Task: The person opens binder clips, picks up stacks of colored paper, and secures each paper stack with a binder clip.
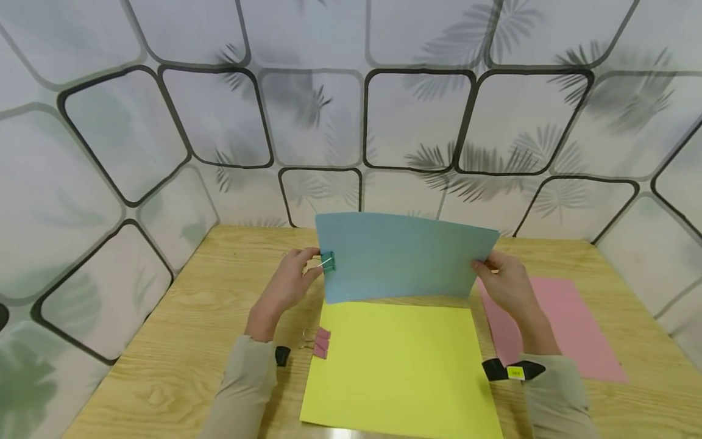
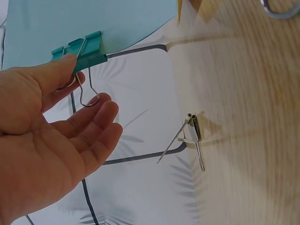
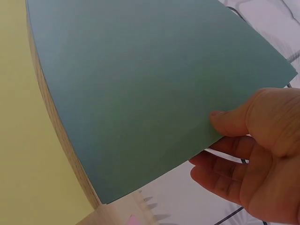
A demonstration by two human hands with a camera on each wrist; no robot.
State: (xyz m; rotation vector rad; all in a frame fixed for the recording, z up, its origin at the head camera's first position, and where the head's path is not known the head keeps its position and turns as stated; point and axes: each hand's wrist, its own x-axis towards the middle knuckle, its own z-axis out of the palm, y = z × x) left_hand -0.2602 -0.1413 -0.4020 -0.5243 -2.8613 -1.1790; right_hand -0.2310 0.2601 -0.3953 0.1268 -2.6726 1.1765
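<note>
Head view: lit brightly and evenly across wooden tabletop (image 1: 175, 347). Glaring white in one small patch at near edge of the surface, just past yellow paper (image 1: 400, 372). Shadowed softly between yellow paper and left sleeve (image 1: 237, 384), likewise beside right sleeve (image 1: 558, 396). Stretched at patterned wall (image 1: 315, 119) beyond left and right edges of the surface. Left wrist view: shadowed faintly beside metallic binder clip (image 2: 195, 130). Right wrist view: dimmer, hazier; darkened on blue paper (image 3: 140, 103) toward right hand (image 3: 267, 150).

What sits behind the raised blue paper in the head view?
Past the edges of the blue paper, the patterned wall and wooden table show. The right hand has fingers behind it. Anything else directly behind is covered.
</note>
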